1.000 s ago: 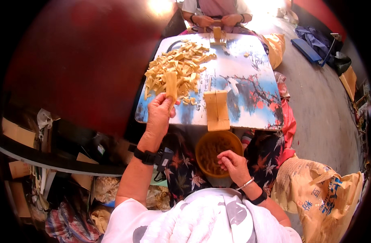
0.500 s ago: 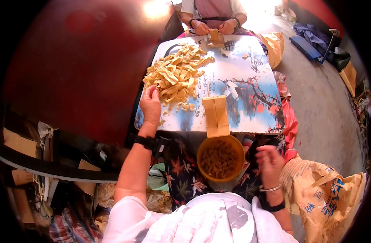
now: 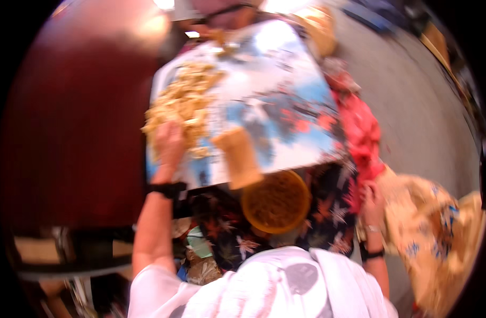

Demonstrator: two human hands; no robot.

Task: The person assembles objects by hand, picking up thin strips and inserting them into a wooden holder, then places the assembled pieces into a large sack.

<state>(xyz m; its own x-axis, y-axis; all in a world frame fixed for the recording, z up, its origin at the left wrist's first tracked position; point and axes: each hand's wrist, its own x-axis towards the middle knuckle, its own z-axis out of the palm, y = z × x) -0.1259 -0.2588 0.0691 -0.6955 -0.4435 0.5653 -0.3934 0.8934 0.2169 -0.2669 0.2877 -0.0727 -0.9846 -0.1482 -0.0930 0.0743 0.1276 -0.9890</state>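
A heap of yellowish dried strips covers the left side of the low table. My left hand is at the heap's near edge, against the strips; motion smears its fingers. A tan rectangular board lies across the table's near edge, its lower end overlapping the rim of a yellow bowl. Small brown pieces fill the bowl's bottom, between my knees. My right hand is low at the right, beside red cloth and a large tan bag. Its fingers are too blurred to read.
Across the table sits another person, with a second tan board before them. The red cloth hangs along the table's right side. The large tan bag stands at my right. A dark red surface lies left of the table.
The view has shifted, putting the table further left. My left hand has moved onto the heap's near edge. My right hand has moved right, away from the bowl to beside the red cloth.
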